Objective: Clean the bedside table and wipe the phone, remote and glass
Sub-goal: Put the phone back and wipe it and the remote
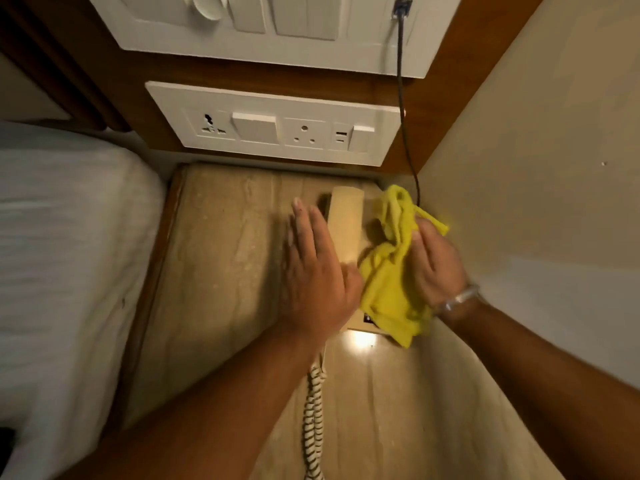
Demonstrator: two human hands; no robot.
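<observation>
Coiled cord (314, 407) trails nearest, running up across the marble bedside table (221, 271) to the beige phone (344, 223). Left hand (317, 271) lies flat with fingers straight, resting against the phone's left side. Right hand (434, 261), a bracelet (457, 299) at its wrist, grips a bunched yellow cloth (388, 275) on the phone. Beyond, a white socket panel (273, 124) sits on the wall.

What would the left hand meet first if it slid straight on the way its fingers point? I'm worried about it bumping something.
The left hand points toward the back wall. Only bare table top lies ahead, so probably the socket panel first; the phone stays beside it. Depth is uncertain.
</observation>
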